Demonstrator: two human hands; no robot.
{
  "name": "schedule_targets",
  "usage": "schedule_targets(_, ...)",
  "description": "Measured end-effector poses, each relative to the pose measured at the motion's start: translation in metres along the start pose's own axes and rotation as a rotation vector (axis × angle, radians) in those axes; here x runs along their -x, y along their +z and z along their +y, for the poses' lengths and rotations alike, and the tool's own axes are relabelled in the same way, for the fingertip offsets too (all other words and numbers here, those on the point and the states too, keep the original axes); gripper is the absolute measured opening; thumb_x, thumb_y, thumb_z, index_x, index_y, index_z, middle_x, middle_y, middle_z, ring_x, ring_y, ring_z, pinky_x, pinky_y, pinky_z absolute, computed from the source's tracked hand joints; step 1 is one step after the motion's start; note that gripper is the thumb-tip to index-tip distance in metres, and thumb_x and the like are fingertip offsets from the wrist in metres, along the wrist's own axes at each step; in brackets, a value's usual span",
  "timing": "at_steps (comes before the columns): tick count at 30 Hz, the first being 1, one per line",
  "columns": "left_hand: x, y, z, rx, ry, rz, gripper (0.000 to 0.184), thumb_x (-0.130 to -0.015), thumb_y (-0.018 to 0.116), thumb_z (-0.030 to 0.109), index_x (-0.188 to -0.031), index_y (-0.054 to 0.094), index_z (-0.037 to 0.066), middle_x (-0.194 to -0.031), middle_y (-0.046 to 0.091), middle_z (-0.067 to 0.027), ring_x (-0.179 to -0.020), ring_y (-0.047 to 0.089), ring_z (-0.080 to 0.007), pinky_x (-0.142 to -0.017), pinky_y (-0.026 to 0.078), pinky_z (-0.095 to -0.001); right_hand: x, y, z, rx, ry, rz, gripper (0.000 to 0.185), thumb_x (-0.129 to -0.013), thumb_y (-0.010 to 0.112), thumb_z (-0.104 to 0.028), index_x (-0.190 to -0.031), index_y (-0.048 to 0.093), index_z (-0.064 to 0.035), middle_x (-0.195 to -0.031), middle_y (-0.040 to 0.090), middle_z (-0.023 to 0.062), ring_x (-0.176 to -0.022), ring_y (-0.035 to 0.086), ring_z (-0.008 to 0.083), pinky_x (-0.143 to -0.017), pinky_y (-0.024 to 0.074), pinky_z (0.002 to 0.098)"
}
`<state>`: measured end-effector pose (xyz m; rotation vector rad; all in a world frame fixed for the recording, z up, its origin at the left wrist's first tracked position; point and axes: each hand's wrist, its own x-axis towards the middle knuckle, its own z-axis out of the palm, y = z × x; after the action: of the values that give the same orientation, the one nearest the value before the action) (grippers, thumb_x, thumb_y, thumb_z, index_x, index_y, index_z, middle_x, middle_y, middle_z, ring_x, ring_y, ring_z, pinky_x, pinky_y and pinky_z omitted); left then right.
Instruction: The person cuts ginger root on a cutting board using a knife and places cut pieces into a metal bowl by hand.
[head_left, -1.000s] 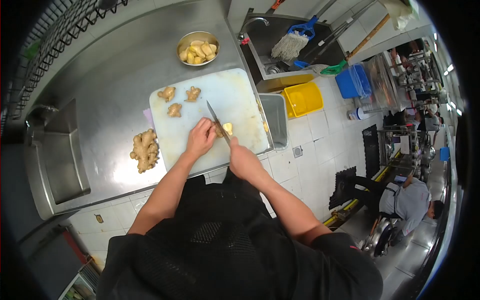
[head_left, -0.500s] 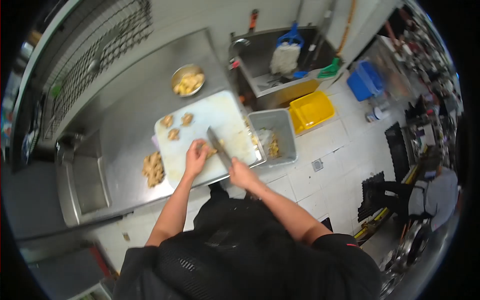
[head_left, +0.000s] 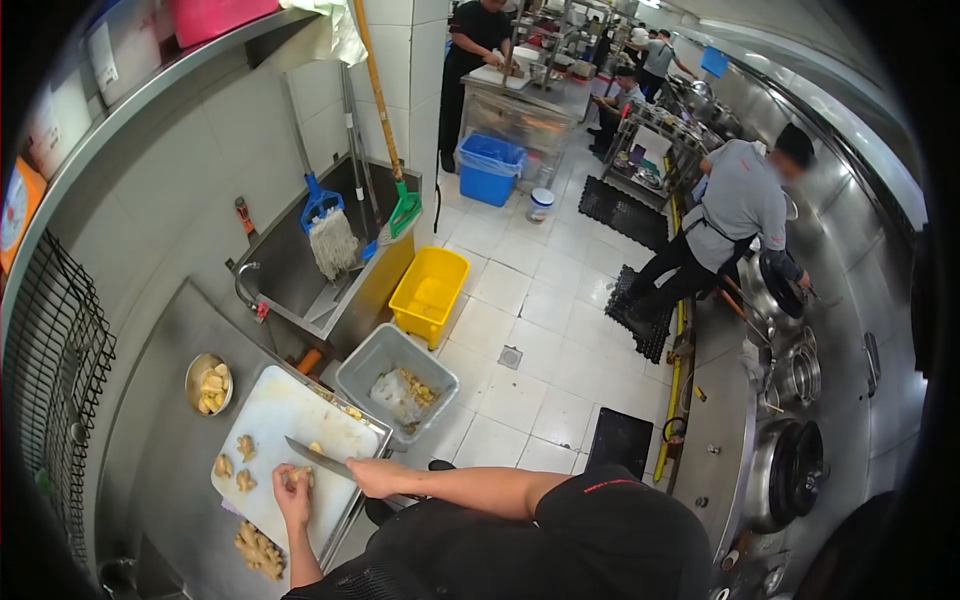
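Note:
My right hand (head_left: pixel 376 478) grips the handle of a knife (head_left: pixel 316 456), its blade pointing left over the white cutting board (head_left: pixel 285 405). Just beside the blade, my left hand (head_left: pixel 292 492) is closed on a piece of ginger (head_left: pixel 304 476), partly hidden by the fingers. A small pale ginger piece (head_left: pixel 316 447) lies by the blade. Several unpeeled ginger chunks (head_left: pixel 246 447) rest on the left of the board. Past the board's near left corner sits a pile of ginger root (head_left: pixel 259 549). A metal bowl (head_left: pixel 194 384) holds yellow peeled ginger pieces (head_left: pixel 213 387).
A grey bin (head_left: pixel 352 374) with scraps stands against the counter's right edge, near a yellow bucket (head_left: pixel 430 284). Behind is a sink (head_left: pixel 283 246) with mops. A co-worker (head_left: pixel 738 205) stands at the stoves on the right; other people are farther back.
My view has swung up and to the right, bringing more of the kitchen and the co-workers into sight. Both hands stay over the board, with the knife and ginger still held.

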<state>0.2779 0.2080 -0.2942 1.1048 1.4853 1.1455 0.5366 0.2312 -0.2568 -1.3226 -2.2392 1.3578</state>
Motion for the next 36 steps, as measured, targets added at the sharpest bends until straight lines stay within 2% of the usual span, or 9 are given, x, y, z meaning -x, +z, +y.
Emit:
schedule_targets(4, -0.002, 0.002, -0.004, 0.112, -0.029, -0.007, 0.026, -0.097, 0.067, 0.009, -0.117, 0.051, 0.013, -0.078, 0.061, 0.0023, -0.058, 0.05, -0.0035, -0.048, 0.036, -0.0201, 0.0, -0.002, 0.017, -0.015, 0.092, 0.114, 0.032, -0.094, 0.05, -0.011, -0.12, 0.049, 0.0069, -0.087, 0.067, 0.0305, -0.086, 0.068, 0.0484, -0.071, 0.0522, 0.0575)
schedule_targets(7, 0.001, 0.005, -0.004, 0.086, -0.014, 0.01, 0.025, -0.097, 0.067, 0.009, -0.116, 0.052, 0.012, -0.087, 0.061, 0.0014, -0.057, 0.049, -0.0034, -0.046, 0.034, -0.0197, -0.001, -0.014, 0.042, 0.002, 0.102, 0.26, 0.029, -0.093, 0.052, -0.013, -0.116, 0.049, 0.0045, -0.084, 0.067, 0.0298, -0.082, 0.067, 0.0489, -0.07, 0.0526, 0.0576)
schedule_targets(9, 0.001, 0.001, -0.015, 0.072, -0.02, 0.033, 0.022, -0.096, 0.068, 0.008, -0.114, 0.056, 0.009, -0.099, 0.059, -0.0014, -0.069, 0.054, -0.0061, -0.054, 0.04, -0.0209, 0.0, -0.033, 0.044, 0.11, 0.163, 0.314, 0.028, -0.092, 0.053, -0.012, -0.114, 0.05, 0.0056, -0.081, 0.067, 0.0297, -0.079, 0.067, 0.0495, -0.069, 0.0525, 0.0584)
schedule_targets(11, 0.001, 0.006, -0.012, -0.081, 0.253, 0.064, 0.019, -0.093, 0.069, 0.009, -0.11, 0.06, 0.005, -0.108, 0.056, -0.0039, -0.087, 0.055, -0.0106, -0.067, 0.046, -0.0242, 0.003, -0.049, 0.036, 0.163, 0.193, 0.313, 0.029, -0.091, 0.053, -0.012, -0.113, 0.05, 0.0061, -0.079, 0.067, 0.0297, -0.077, 0.067, 0.0498, -0.069, 0.0524, 0.0589)
schedule_targets(12, 0.005, 0.006, -0.004, -0.101, 0.153, 0.059, 0.018, -0.093, 0.068, 0.01, -0.108, 0.062, 0.002, -0.11, 0.056, -0.0076, -0.099, 0.054, -0.0155, -0.081, 0.047, -0.0283, 0.006, -0.055, 0.025, 0.155, 0.215, 0.368, 0.027, -0.09, 0.052, -0.01, -0.112, 0.051, 0.006, -0.083, 0.067, 0.0318, -0.08, 0.067, 0.0506, -0.072, 0.053, 0.0595)
schedule_targets(15, 0.004, 0.009, 0.0, -0.222, 0.303, 0.089, 0.019, -0.094, 0.066, 0.013, -0.108, 0.061, 0.001, -0.11, 0.056, -0.0103, -0.099, 0.056, -0.0211, -0.085, 0.048, -0.0323, 0.012, -0.059, 0.003, 0.169, 0.179, 0.4, 0.026, -0.088, 0.052, -0.008, -0.111, 0.052, 0.0046, -0.084, 0.068, 0.033, -0.08, 0.068, 0.0508, -0.073, 0.0535, 0.0605)
schedule_targets(18, 0.001, 0.015, -0.006, -0.414, 0.41, 0.104, 0.025, -0.095, 0.065, 0.016, -0.11, 0.06, -0.002, -0.112, 0.056, -0.0197, -0.105, 0.057, -0.0364, -0.094, 0.047, -0.0399, 0.007, -0.026, -0.001, 0.257, 0.148, 0.275, 0.025, -0.089, 0.055, -0.012, -0.112, 0.053, -0.0022, -0.08, 0.068, 0.0279, -0.076, 0.068, 0.0486, -0.069, 0.0535, 0.061)
schedule_targets(26, 0.009, 0.022, 0.022, -0.313, 0.24, 0.072, 0.017, -0.098, 0.06, 0.019, -0.11, 0.061, 0.007, -0.114, 0.055, -0.0108, -0.083, 0.06, -0.0251, -0.071, 0.05, -0.0347, 0.026, -0.03, -0.084, 0.322, 0.127, 0.096, 0.016, -0.094, 0.051, -0.01, -0.106, 0.049, 0.0017, -0.076, 0.068, 0.0278, -0.075, 0.067, 0.0483, -0.069, 0.0522, 0.0597)
schedule_targets(36, 0.007, 0.024, 0.021, -0.332, 0.254, 0.097, 0.018, -0.098, 0.059, 0.02, -0.11, 0.061, 0.007, -0.108, 0.053, -0.008, -0.073, 0.056, -0.0227, -0.065, 0.046, -0.0338, 0.055, -0.06, -0.11, 0.409, 0.159, -0.175, 0.02, -0.095, 0.049, -0.011, -0.109, 0.047, 0.0035, -0.079, 0.068, 0.0284, -0.077, 0.067, 0.0493, -0.071, 0.0509, 0.0594)
